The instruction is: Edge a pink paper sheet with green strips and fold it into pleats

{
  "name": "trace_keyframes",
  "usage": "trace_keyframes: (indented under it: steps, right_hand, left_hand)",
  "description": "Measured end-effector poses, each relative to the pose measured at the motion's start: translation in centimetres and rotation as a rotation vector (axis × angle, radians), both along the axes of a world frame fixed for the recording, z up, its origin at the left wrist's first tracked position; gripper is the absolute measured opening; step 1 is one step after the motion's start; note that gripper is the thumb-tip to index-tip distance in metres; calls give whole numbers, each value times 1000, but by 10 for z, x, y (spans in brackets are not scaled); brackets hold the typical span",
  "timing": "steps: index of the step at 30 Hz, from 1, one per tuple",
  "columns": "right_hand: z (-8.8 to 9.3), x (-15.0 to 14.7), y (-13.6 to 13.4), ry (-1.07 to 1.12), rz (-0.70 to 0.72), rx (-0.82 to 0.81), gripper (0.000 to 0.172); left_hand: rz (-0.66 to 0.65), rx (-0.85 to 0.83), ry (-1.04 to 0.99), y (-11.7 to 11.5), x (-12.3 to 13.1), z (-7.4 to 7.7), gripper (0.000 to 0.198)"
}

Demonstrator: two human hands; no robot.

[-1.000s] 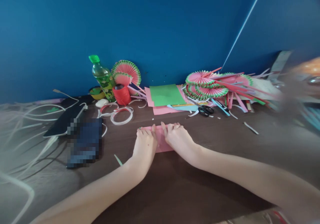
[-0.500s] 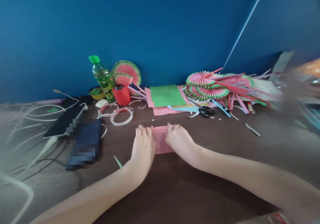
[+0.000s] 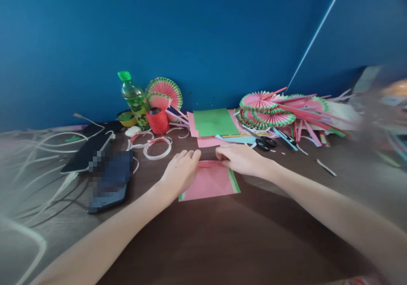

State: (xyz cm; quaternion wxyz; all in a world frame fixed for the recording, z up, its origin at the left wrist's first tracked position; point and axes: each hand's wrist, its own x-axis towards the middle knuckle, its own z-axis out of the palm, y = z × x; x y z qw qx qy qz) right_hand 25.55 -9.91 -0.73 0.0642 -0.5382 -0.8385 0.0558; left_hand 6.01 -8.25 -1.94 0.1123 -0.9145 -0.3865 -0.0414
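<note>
A sheet of pink paper [image 3: 210, 184] with green and white side edges lies on the dark table in front of me. Narrow pleats are stacked along its far edge. My left hand [image 3: 182, 169] is closed on the left end of these folds, fingers curled over them. At the right end, my right hand [image 3: 241, 160] pinches the same pleated edge with its fingers bent inward. Both hands hide the ends of the folds, and the near part of the sheet lies flat.
Behind my hands lie green paper [image 3: 216, 123], black scissors [image 3: 265, 143] and pleated paper fans [image 3: 267, 109]. At left are tape rolls [image 3: 157, 148], a bottle [image 3: 135, 100], a red roll [image 3: 158, 121], a phone [image 3: 111, 179] and white cables [image 3: 63, 183]. A blurred person is at right.
The flat part of the paper now shows towards me, with its green edges visible. My hands have shifted slightly away from me and the right hand's fingers have turned inward.
</note>
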Motion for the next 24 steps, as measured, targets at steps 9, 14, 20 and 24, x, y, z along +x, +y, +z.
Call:
trace_keyframes:
  steps: [9, 14, 20, 24]
  right_hand:
    - [-8, 2, 6, 176, 102, -68, 5]
    - [-8, 3, 9, 281, 81, -114, 8]
    - [-4, 4, 10, 353, 75, -115, 16]
    - [2, 1, 9, 329, 105, -60, 11]
  left_hand:
    - [-144, -258, -226, 7, -14, 5, 7]
    - [-174, -336, -281, 6, -12, 7, 13]
    - [-181, -380, -369, 9, -11, 8, 3]
    - [-192, -321, -367, 12, -13, 10, 15]
